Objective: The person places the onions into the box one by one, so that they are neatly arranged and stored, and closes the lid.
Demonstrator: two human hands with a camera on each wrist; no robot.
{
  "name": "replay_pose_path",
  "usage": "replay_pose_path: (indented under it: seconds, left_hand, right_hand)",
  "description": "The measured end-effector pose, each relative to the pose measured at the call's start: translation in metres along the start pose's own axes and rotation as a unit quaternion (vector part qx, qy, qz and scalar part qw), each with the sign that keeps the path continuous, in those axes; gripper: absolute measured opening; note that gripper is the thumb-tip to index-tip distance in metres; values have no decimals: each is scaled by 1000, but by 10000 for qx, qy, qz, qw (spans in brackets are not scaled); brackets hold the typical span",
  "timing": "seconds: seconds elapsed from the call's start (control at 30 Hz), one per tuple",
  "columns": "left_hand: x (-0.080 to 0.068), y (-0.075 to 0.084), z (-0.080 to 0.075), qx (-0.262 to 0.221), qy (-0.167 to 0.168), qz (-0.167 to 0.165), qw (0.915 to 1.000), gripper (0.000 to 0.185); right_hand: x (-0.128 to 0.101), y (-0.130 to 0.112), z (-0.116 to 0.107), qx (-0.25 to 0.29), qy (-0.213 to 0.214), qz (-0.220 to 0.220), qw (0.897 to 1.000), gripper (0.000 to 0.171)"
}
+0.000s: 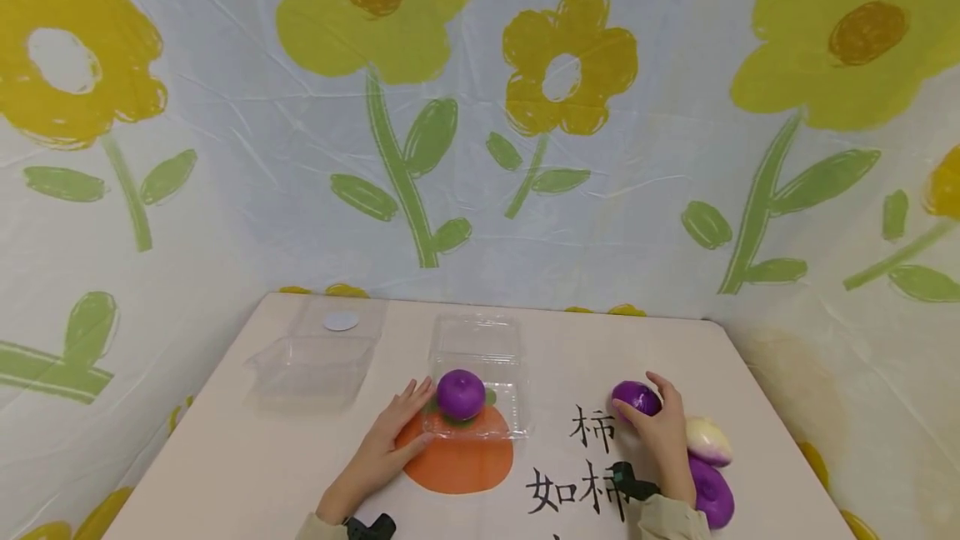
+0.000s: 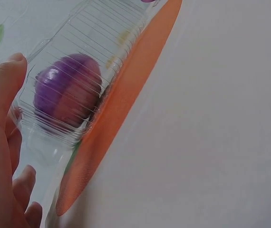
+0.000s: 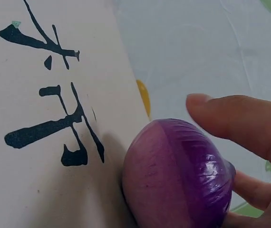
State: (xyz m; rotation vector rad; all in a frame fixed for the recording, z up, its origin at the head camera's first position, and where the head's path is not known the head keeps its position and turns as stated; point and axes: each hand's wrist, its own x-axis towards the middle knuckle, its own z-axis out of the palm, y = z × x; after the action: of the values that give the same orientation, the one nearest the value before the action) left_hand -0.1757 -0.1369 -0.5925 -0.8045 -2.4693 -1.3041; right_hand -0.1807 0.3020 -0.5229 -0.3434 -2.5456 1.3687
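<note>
A purple onion (image 1: 461, 395) sits in the base of a clear plastic clamshell box (image 1: 517, 407), whose lid stands opened at the back. My left hand (image 1: 393, 432) lies along the box's left side, fingers extended and thumb near the front corner. Seen from the left wrist, the onion (image 2: 68, 90) shows through the ribbed clear wall beside my thumb. On the right, my right hand (image 1: 663, 423) spreads around another purple onion (image 1: 636, 397). In the right wrist view, a gap separates the thumb (image 3: 230, 116) from this onion (image 3: 173, 175), with fingers partly hidden behind it.
Another opened clear box (image 1: 315, 369) with a white round label stands at the left. Beside my right wrist lie a pale, purple-tinged bulb (image 1: 708, 442) and a further purple onion (image 1: 711, 494). The tabletop (image 1: 225, 457) bears black characters and an orange fruit print; flowered cloth hangs around it.
</note>
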Motion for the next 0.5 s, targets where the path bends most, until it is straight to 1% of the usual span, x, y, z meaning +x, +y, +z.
replay_pose_path:
  seconds: [0.13,0.33,0.5]
  left_hand:
    - [0,-1,2,43,-14,-9,10000,64]
    - [0,-1,2,61,33,98,9999,63]
    - [0,0,1,-5,-20,23,10000,63]
  right_hand:
    - [0,6,1,-91,-246,114,9996,82]
    - [0,8,3,-173,-233,120,9995,81]
    - [0,7,3,-104,-232,199,9995,82]
